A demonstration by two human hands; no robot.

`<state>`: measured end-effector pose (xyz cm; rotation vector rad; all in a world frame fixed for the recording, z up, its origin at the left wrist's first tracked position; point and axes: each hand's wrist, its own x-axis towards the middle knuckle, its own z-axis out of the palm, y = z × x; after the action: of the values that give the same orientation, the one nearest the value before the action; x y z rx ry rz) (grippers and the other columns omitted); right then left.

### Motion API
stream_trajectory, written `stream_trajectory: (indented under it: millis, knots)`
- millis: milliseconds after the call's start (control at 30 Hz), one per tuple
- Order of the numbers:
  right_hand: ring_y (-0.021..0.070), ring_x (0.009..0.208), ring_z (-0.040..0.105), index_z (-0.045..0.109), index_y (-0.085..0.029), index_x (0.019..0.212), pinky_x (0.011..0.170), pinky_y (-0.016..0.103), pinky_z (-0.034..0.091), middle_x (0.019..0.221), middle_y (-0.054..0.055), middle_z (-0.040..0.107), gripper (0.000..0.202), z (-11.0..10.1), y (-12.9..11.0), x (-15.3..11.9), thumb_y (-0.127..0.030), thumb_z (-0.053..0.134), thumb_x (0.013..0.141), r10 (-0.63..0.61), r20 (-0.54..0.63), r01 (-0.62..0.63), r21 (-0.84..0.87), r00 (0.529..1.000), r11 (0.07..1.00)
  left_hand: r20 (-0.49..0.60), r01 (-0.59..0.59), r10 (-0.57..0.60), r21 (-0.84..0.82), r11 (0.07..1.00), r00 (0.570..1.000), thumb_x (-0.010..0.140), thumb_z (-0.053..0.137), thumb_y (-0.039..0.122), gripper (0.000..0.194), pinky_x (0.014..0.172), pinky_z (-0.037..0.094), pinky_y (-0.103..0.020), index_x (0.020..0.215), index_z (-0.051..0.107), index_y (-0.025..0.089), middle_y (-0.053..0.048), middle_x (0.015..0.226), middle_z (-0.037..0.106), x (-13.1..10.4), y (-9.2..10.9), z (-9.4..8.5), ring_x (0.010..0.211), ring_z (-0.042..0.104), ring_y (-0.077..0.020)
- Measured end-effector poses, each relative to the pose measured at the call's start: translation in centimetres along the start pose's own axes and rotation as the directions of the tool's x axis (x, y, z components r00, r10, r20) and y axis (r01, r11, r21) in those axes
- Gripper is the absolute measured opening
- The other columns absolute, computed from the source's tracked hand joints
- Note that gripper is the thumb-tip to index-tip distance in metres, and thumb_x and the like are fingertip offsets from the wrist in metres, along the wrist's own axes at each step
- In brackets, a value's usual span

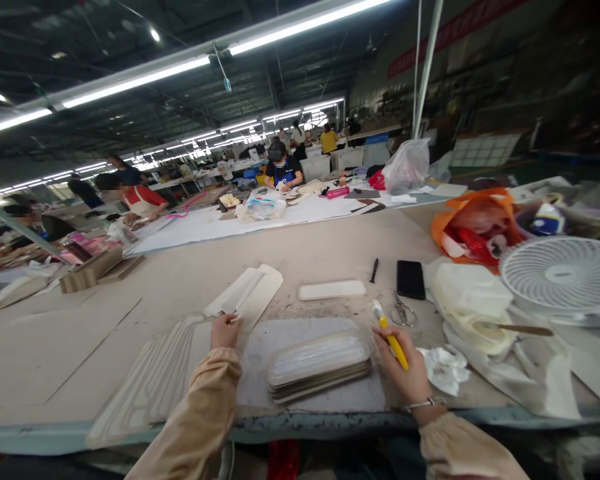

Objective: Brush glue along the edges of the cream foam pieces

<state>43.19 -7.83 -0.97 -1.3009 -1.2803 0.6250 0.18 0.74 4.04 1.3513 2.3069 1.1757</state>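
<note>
My left hand point(225, 331) is closed in a pinch at the near end of some off-white flat pieces point(266, 287) lying on the table. In my right hand point(405, 367) is a brush point(396, 351) with a yellow handle, its whitish bristle end tilted up and away from me. Between my hands, a stack of rounded oblong panels point(320, 360) rests on a pale sheet point(260, 340); the top panel looks shiny and wet. One more oblong panel point(333, 289) lies flat beyond the stack. To the left, several similar panels point(155, 367) are fanned out, overlapping.
Near my right hand are scissors point(404, 312), a black phone point(411, 279), a dark slim tool point(375, 271) and crumpled paper point(445, 371). Further right stand a white tub with a stick point(523, 329), a fan point(563, 273) and an orange bag point(443, 230). People work at tables beyond.
</note>
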Motion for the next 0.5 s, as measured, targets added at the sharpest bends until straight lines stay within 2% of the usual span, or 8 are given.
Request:
stream_trajectory:
  millis: [67,167,233,300,400,500]
  knots:
    - [0.0261,0.101,0.068,0.053,-0.027,0.102,0.089,0.042,0.054,0.109,0.006,0.072,0.023,-0.1,-0.4,0.0,-0.043,0.061,0.088,-0.003,-0.004,0.003,0.028,1.0,1.0,0.045,0.006,-0.001,-0.106,0.994,0.999,0.059,0.069,0.035,0.022,0.075,0.048,-0.038,0.074,0.062,0.021,0.0,0.066,0.061,-0.3,1.4,-1.0,0.075,0.061,-0.0234]
    - [0.0265,0.101,0.068,0.053,-0.026,0.1,0.091,0.044,0.054,0.108,0.007,0.072,0.024,-0.2,-1.4,-0.1,-0.044,0.062,0.087,0.003,-0.009,-0.002,0.067,1.0,0.998,0.147,-0.006,0.053,-0.3,0.954,0.988,0.062,0.068,0.047,0.039,0.064,0.048,-0.029,0.089,0.062,0.019,0.002,0.069,0.063,-2.2,4.4,-2.7,0.065,0.06,-0.0163]
    - [0.0259,0.103,0.068,0.052,-0.026,0.1,0.094,0.044,0.052,0.109,0.007,0.072,0.025,-0.2,-2.1,-0.1,-0.044,0.063,0.087,0.015,0.009,-0.016,0.125,1.0,0.992,0.248,0.031,0.117,-0.52,0.853,0.962,0.061,0.074,0.046,0.043,0.06,0.047,-0.025,0.092,0.061,0.02,0.003,0.071,0.063,-4.3,6.9,-3.9,0.062,0.058,-0.0133]
    - [0.0247,0.108,0.066,0.05,-0.026,0.101,0.098,0.045,0.05,0.113,0.008,0.071,0.026,-0.1,-2.9,0.0,-0.045,0.062,0.087,0.029,0.045,-0.038,0.208,0.999,0.977,0.34,0.108,0.179,-0.676,0.729,0.923,0.058,0.081,0.037,0.041,0.057,0.045,-0.022,0.09,0.063,0.02,0.003,0.07,0.063,-6.7,9.2,-5.0,0.061,0.056,-0.011]
    - [0.0239,0.114,0.064,0.046,-0.027,0.104,0.101,0.046,0.049,0.121,0.009,0.068,0.029,0.3,-4.0,0.1,-0.048,0.06,0.088,0.058,0.115,-0.094,0.346,0.992,0.933,0.441,0.201,0.215,-0.72,0.664,0.871,0.057,0.085,0.028,0.036,0.057,0.044,-0.02,0.085,0.065,0.018,0.003,0.071,0.064,-10.2,11.2,-5.4,0.062,0.056,-0.0098]
    - [0.025,0.111,0.065,0.042,-0.028,0.106,0.094,0.047,0.053,0.13,0.01,0.063,0.034,0.8,-5.0,0.1,-0.052,0.058,0.088,0.095,0.18,-0.168,0.451,0.979,0.877,0.549,0.315,0.178,-0.683,0.659,0.817,0.057,0.085,0.027,0.036,0.054,0.043,-0.02,0.086,0.066,0.017,0.002,0.07,0.064,-12.6,11.4,-4.5,0.061,0.055,-0.0096]
